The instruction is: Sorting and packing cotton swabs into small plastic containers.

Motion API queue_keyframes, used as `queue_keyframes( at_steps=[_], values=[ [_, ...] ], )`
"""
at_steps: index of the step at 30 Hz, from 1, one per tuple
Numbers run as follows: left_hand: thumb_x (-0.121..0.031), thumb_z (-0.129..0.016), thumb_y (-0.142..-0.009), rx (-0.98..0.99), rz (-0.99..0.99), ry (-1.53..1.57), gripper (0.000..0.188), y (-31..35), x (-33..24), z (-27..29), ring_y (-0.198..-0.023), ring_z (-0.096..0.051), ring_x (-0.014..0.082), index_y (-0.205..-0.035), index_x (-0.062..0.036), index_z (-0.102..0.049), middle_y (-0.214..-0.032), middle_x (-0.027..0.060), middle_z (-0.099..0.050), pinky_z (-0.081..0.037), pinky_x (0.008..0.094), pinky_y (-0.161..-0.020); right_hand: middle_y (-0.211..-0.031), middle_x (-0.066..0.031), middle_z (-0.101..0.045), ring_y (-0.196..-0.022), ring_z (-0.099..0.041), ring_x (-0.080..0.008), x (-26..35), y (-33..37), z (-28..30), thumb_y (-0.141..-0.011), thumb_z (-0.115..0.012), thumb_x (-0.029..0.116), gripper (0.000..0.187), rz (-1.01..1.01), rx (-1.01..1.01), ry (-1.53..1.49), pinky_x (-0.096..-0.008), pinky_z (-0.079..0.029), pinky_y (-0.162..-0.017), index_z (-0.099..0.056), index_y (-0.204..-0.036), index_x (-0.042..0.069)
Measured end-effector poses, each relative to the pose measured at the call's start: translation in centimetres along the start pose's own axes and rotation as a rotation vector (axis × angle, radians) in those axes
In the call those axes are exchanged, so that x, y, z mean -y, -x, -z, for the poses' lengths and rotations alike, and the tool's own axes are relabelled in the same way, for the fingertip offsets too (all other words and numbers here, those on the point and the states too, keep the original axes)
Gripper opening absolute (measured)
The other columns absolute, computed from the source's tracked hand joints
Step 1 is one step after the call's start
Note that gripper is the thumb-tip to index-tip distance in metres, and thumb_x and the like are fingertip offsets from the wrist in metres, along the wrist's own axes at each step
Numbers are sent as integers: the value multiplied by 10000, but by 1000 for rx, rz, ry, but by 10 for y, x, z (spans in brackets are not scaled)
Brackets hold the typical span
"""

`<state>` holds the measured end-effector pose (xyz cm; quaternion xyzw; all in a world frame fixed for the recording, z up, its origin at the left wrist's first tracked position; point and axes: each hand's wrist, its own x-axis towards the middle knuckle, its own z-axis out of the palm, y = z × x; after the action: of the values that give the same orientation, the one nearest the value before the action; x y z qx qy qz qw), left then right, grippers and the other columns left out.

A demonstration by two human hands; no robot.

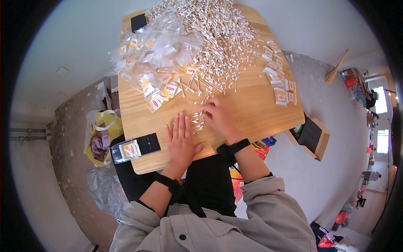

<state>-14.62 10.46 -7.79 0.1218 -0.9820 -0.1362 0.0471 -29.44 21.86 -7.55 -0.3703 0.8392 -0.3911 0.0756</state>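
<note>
While left hand (pixel 180 142) lies flat on table (pixel 260 115), thumb out, right hand (pixel 220 119) curls at cotton swabs (pixel 196 123); can't tell if pinching any.

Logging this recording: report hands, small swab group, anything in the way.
Left hand palm-down on table, beside small swab group. Right hand at its other side, grip unclear. Large swab pile beyond, not between hands.

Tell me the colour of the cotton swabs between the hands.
The cotton swabs are white-tipped with pale tan sticks, best seen in the head view.
</note>
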Motion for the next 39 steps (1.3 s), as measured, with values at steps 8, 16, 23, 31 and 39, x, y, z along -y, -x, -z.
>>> queue_keyframes(
  at_steps=[8,16,23,31,39],
  values=[
    [-585,-672,-729,34,71,25,1061,-9,-1,4,-1459,-179,302,-1469,39,-238,-1561,171,-221,-81,565,-1151,-927,-90,-555,-829,-614,-288,-3,-1,4,-810,-685,124,79,-137,-26,-5,-388,-505,-694,-653,-883,121],
    [-533,-658,-780,21,-17,20,976,10,-2,0,-1459,-178,301,-1467,29,-251,-1561,163,-225,-87,579,-1148,-920,-86,-560,-810,-619,-282,-4,-15,-1,-825,-683,148,54,-226,-144,124,-388,-504,-673,-645,-857,128],
    [-532,-650,-786,44,33,36,977,13,3,10,-1455,-193,300,-1471,26,-233,-1557,158,-236,-97,570,-1150,-900,-79,-566,-760,-629,-241,-21,-12,15,-817,-690,122,74,-181,-79,83,-354,-507,-671,-639,-864,95],
    [-472,-661,-793,15,-186,67,934,21,8,2,-1451,-205,310,-1471,18,-245,-1555,186,-226,-118,549,-1154,-926,-90,-585,-809,-623,-299,-10,-14,-2,-822,-672,154,87,-198,-84,115,-404,-501,-693,-629,-879,103],
    [-528,-729,-691,12,-60,57,1076,11,-2,0,-1451,-204,311,-1460,49,-246,-1555,186,-227,-118,547,-1157,-920,-68,-581,-862,-617,-266,-11,1,-9,-814,-667,144,125,-40,-219,-49,-387,-505,-694,-657,-939,142]
  ],
)
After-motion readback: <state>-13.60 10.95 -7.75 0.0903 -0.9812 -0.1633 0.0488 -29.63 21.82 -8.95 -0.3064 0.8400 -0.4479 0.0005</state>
